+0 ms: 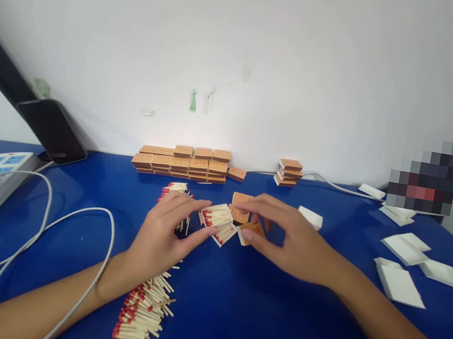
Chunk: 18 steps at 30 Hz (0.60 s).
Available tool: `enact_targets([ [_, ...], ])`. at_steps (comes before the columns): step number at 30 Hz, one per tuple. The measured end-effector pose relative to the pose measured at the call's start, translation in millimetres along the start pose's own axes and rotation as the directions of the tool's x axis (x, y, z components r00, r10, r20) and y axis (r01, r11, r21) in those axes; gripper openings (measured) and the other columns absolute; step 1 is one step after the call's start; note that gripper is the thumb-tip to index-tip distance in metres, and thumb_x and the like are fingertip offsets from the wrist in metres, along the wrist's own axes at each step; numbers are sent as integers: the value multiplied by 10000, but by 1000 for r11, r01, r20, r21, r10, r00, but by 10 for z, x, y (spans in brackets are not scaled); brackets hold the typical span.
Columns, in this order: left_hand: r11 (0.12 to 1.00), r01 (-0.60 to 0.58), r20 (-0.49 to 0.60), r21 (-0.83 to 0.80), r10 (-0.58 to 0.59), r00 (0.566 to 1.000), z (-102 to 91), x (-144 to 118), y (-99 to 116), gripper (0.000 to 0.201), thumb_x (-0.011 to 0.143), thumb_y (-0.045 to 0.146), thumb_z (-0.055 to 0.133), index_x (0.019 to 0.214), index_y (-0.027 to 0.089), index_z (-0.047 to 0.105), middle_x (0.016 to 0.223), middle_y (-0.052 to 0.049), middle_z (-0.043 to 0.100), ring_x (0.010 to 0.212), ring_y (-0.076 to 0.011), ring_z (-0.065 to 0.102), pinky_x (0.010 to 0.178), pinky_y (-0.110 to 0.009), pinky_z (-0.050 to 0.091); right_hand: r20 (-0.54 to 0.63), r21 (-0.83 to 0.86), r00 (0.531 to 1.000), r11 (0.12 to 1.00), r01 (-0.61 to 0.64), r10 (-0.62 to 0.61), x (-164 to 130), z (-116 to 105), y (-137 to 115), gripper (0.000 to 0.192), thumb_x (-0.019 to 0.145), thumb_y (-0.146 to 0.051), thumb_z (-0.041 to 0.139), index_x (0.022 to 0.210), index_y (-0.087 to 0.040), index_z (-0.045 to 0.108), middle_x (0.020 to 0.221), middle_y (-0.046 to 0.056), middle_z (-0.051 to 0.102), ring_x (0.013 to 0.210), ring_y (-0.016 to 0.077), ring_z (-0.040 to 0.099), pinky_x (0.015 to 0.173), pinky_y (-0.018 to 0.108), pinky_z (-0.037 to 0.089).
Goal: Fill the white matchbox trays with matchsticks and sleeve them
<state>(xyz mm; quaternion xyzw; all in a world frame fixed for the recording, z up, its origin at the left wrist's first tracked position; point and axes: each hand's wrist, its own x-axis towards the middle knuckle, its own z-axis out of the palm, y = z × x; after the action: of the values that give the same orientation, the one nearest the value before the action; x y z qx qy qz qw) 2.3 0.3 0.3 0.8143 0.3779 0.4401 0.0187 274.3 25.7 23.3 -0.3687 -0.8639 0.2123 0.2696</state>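
Between the thumb and fingers of my left hand (168, 228) is a white matchbox tray (220, 244) filled with red-tipped matches (218, 216). My right hand (285, 231) pinches an orange matchbox sleeve (254, 233) just to the right of the tray; tray and sleeve are close, but whether they touch I cannot tell. Behind the sleeve lie orange matchboxes (242, 200), partly covered by my right fingers. A long heap of loose matches (143, 317) runs along the table under and beside my left hand, which hides its middle.
Stacked matchboxes (182, 163) line the wall, with a smaller stack (289, 173) farther right. Several white trays (401, 282) lie scattered at the right. On the left are a phone (53, 129), a power strip (12, 174) and a looping white cable (110, 242) crossing above my left forearm.
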Motion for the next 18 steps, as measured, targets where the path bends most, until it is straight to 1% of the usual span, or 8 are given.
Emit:
enact_targets([
  [2,1000,4,-21,11,-4,1000,-4,8,7,376,914,295,800,1257,189,690,1027,-49,746,960,-194,643,885,-357,542,3,-4,1000,1000,23,-23,-24,75,-81,453,1002,-411,624,1448,-337,592,1431,82,588,1255,258,614,1067,440,513],
  [4,1000,11,-35,21,-10,999,-7,11,7,377,910,298,806,1253,192,690,1037,-44,752,966,-190,649,895,-355,546,14,-4,999,1000,29,-29,-38,113,-116,495,1010,-432,615,1494,-353,544,1510,81,530,1376,275,544,1149,468,464],
  [5,1000,14,-38,23,-13,999,-10,11,6,378,908,299,807,1252,193,690,1045,-43,754,969,-189,653,900,-355,548,14,-1,1000,1000,28,-28,-39,114,-117,514,1014,-437,611,1513,-360,519,1515,80,524,1380,274,543,1150,472,468],
  [7,999,24,-30,24,-23,999,-14,7,5,379,908,302,808,1252,198,689,1051,-40,755,970,-189,659,901,-355,551,1,11,1000,1000,23,-23,-34,89,-101,528,1021,-433,603,1532,-374,485,1471,78,550,1300,261,600,1097,461,518],
  [10,999,40,-16,19,-40,999,-14,2,10,372,911,304,803,1252,206,691,1040,-37,753,971,-193,666,900,-354,553,-18,35,999,999,32,-31,-27,24,-80,503,1034,-423,588,1525,-387,487,1408,71,574,1186,236,652,1034,438,559],
  [13,999,44,-16,8,-44,999,-8,0,19,363,918,302,794,1253,207,691,1041,-44,748,977,-197,669,900,-353,555,37,11,998,998,54,-55,-36,-8,-106,444,1049,-435,562,1490,-387,543,1462,76,530,1250,241,615,1041,427,551],
  [15,999,36,-10,-4,-36,999,-6,1,25,375,919,296,791,1267,205,685,1038,-49,744,972,-199,664,889,-351,556,78,-16,995,998,68,-66,-44,-3,-136,423,1060,-438,538,1479,-386,562,1502,79,501,1257,236,609,1008,406,565],
  [18,999,26,1,-24,-26,1000,-13,3,33,386,922,290,785,1284,208,679,1025,-51,745,963,-202,656,877,-350,553,67,-19,995,997,78,-76,-48,7,-150,413,1064,-438,528,1471,-380,569,1511,80,499,1262,237,606,1011,408,558],
])
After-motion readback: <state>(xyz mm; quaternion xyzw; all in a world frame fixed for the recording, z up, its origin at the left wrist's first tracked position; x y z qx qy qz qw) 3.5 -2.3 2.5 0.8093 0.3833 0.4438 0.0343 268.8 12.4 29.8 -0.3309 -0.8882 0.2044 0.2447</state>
